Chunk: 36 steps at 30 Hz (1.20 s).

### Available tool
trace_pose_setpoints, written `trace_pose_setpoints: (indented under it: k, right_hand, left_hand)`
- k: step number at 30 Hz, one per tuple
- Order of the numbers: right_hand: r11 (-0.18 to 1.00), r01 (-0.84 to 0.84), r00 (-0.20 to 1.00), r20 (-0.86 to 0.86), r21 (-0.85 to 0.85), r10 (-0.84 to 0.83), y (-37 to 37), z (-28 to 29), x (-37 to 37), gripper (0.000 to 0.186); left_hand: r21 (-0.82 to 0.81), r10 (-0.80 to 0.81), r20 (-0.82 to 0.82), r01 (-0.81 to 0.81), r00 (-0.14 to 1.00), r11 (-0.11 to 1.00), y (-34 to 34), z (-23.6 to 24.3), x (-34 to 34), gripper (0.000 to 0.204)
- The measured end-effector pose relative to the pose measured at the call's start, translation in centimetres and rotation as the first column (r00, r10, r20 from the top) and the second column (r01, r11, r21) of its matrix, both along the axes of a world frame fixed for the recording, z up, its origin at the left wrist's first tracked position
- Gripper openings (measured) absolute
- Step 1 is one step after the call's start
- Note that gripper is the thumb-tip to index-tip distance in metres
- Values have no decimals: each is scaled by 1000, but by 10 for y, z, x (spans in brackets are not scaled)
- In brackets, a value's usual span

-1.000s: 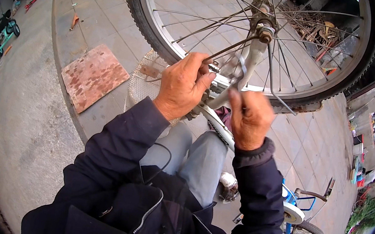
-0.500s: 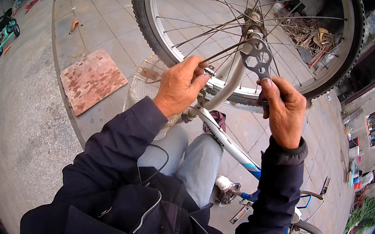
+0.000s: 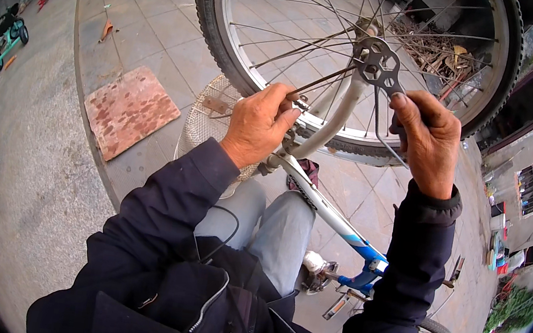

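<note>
The flat multi-hole wrench (image 3: 379,65) has been raised to the wheel (image 3: 355,57) hub, gripped by the right hand (image 3: 426,139); the left hand (image 3: 260,124) pinches the frame fitting beside the rim. Seating it on the axle nut seems next.

Around the wheel (image 3: 354,63): spokes (image 3: 287,7) leave only narrow gaps, further closed near the hub by the flat multi-hole wrench (image 3: 379,68). Below the rim, the fork (image 3: 330,121) and wire basket (image 3: 209,115) obstruct passage. Left of the tyre, open paving (image 3: 157,24) offers free room.
</note>
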State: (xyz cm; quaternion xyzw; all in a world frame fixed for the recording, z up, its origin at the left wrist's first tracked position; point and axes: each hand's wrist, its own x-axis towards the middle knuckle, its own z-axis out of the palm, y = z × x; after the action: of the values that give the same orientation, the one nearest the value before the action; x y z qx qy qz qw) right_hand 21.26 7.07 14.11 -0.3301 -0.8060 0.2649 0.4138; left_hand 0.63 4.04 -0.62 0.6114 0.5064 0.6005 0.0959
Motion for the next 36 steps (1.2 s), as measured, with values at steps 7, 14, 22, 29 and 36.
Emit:
trace_pose_setpoints:
  k: [7,14,22,29,36]
  right_hand:
    - [1000,7,989,146,4,-8,9,10,-2,23]
    - [985,26,984,168,172,-56,10,24,-2,20]
    - [964,5,956,282,267,-83,21,32,-1,25]
    - [981,42,932,346,187,-106,27,19,5,26]
    - [961,108,974,168,253,-154,18,-25,-8,32]
  left_hand:
    - [13,4,4,-4,1000,1000,2,1,1,20]
    - [12,-6,-2,6,1000,1000,4,-3,-1,20]
    - [18,-7,1,7,1000,1000,4,-5,-1,22]
    - [29,2,-11,-2,1000,1000,4,-4,0,21]
    - [29,10,-8,-10,1000,1000,5,-4,1,21]
